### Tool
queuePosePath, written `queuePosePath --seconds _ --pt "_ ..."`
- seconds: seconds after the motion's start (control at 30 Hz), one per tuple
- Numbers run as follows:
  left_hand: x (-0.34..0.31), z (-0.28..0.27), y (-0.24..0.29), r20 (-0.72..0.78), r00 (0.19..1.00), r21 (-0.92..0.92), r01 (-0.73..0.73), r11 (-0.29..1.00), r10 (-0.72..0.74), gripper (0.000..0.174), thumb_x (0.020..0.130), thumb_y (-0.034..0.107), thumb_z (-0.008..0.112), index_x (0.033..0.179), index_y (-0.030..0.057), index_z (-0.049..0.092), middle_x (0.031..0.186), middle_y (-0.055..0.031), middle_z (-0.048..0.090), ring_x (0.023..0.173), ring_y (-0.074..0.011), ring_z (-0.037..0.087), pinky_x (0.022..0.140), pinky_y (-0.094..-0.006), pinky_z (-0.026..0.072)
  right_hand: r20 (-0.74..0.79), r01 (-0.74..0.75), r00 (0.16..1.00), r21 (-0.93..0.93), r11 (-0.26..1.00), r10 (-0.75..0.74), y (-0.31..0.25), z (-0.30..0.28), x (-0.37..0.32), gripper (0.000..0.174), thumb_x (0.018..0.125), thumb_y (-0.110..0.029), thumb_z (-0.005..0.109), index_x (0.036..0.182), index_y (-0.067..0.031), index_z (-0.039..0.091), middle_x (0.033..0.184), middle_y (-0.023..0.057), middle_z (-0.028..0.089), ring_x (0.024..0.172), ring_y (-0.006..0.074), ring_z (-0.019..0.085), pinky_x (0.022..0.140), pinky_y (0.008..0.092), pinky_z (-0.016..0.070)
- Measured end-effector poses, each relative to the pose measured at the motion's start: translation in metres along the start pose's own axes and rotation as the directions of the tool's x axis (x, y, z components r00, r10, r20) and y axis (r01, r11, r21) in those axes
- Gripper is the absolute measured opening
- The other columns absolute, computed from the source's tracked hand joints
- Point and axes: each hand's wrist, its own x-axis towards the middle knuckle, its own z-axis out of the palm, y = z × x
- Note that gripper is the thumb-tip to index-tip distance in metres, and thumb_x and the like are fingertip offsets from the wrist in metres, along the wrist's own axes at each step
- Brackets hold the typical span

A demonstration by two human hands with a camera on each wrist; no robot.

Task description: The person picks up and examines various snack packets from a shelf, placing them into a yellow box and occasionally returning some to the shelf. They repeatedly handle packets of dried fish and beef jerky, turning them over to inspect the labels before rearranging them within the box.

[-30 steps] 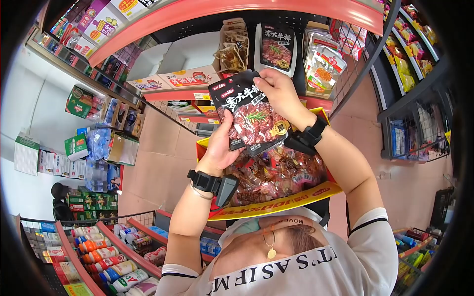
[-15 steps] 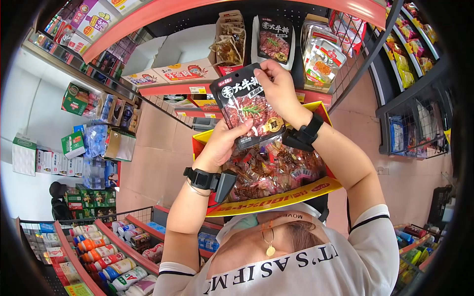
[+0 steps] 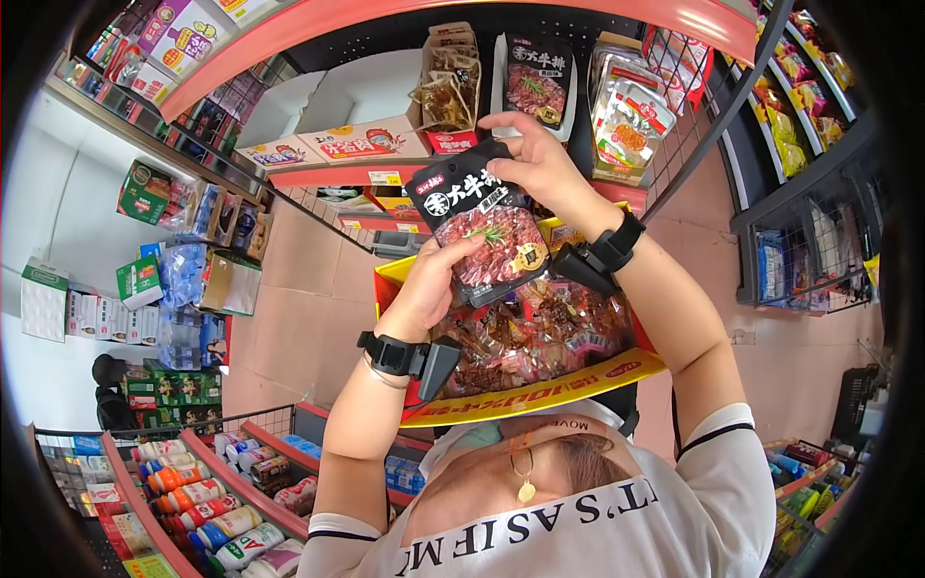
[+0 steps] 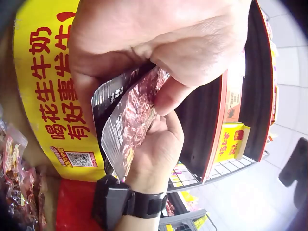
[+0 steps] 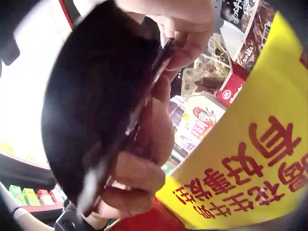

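In the head view, a black snack pouch [image 3: 487, 231] with a meat picture is held up over a yellow and red carton [image 3: 540, 390]. My left hand [image 3: 424, 294] grips its lower left, thumb across the front. At the top right corner, my right hand [image 3: 540, 169] pinches the pouch between thumb and fingers, with one finger raised. Two layered pouches [image 4: 127, 120] show in the left wrist view, their edges spread apart. The right wrist view shows a dark pouch back [image 5: 96, 91]. Small wrapped snacks [image 3: 530, 332] fill the carton.
On the shelf ahead, matching black pouches [image 3: 535, 82] stand in a white box. Brown snack packs [image 3: 448, 82] are to their left, beside an opened white carton [image 3: 371, 96]. Red-and-white packs [image 3: 631, 125] sit to the right, by a wire side rack. Bottles [image 3: 207, 501] line a shelf at lower left.
The fanned pouches have come together into a stack. My right hand has shifted at the top corner and raised a finger; my left hand still holds the lower left.
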Motion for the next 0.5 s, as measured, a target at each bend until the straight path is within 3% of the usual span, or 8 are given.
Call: queuePosePath --seconds 0.07,0.13,0.2,0.27,0.33,0.5 --pt "0.001 -0.003 -0.002 0.007 0.999 0.036 -0.042 0.998 0.042 0.032 0.083 0.004 0.055 0.115 0.0002 0.051 0.111 -0.0085 0.060 0.100 -0.0173 0.059 0.088 -0.0321 0.0465 0.107 -0.183 0.978 0.043 0.982 0.178 -0.013 0.000 0.000 0.033 0.080 -0.007 0.065 0.108 0.0019 0.051 0.088 0.0057 0.063 0.076 0.0089 0.059 0.067 0.0216 0.0466" --pt "0.002 -0.006 -0.002 -0.002 1.000 0.042 -0.015 0.999 0.015 0.032 0.083 0.004 0.055 0.115 0.0001 0.051 0.110 -0.0085 0.060 0.100 -0.0174 0.059 0.089 -0.0319 0.0463 0.122 -0.147 0.982 -0.011 0.989 0.147 0.001 -0.004 0.004 0.028 0.079 -0.011 0.068 0.101 0.0033 0.056 0.088 0.0052 0.064 0.078 0.0080 0.060 0.068 0.0215 0.0476" --pt "0.003 -0.006 -0.003 -0.010 1.000 0.048 0.012 0.999 -0.011 0.032 0.083 0.004 0.054 0.115 0.0000 0.051 0.110 -0.0085 0.060 0.099 -0.0174 0.059 0.089 -0.0317 0.0461 0.174 -0.190 0.961 -0.154 0.970 0.216 0.003 -0.008 0.005 0.025 0.080 -0.013 0.069 0.098 0.0028 0.060 0.086 0.0043 0.064 0.076 0.0065 0.058 0.067 0.0216 0.0478" --pt "0.003 -0.006 -0.003 -0.016 1.000 0.067 -0.003 0.998 0.005 0.031 0.084 0.005 0.054 0.114 0.0001 0.052 0.109 -0.0076 0.060 0.099 -0.0159 0.059 0.088 -0.0307 0.0458 0.171 -0.234 0.951 -0.144 0.962 0.257 -0.006 -0.011 0.004 0.024 0.080 -0.013 0.069 0.095 0.0034 0.062 0.083 0.0020 0.064 0.073 0.0048 0.056 0.064 0.0209 0.0464" --pt "0.003 -0.002 -0.001 -0.002 0.999 0.071 -0.052 0.996 0.052 0.030 0.086 0.006 0.055 0.114 0.0006 0.052 0.109 -0.0070 0.060 0.098 -0.0148 0.058 0.087 -0.0301 0.0457 0.161 -0.293 0.932 -0.195 0.936 0.325 -0.010 -0.017 0.008 0.024 0.080 -0.008 0.067 0.100 0.0022 0.060 0.088 0.0026 0.064 0.077 0.0083 0.060 0.070 0.0227 0.0494" --pt "0.006 -0.005 -0.001 0.000 0.992 0.099 -0.123 0.987 0.124 0.032 0.088 0.012 0.058 0.117 0.0019 0.051 0.109 -0.0051 0.060 0.098 -0.0114 0.057 0.087 -0.0270 0.0441 0.067 -0.279 0.953 -0.187 0.942 0.296 -0.004 -0.021 0.011 0.023 0.079 -0.007 0.069 0.098 0.0035 0.059 0.088 0.0050 0.065 0.075 0.0084 0.061 0.068 0.0229 0.0495"
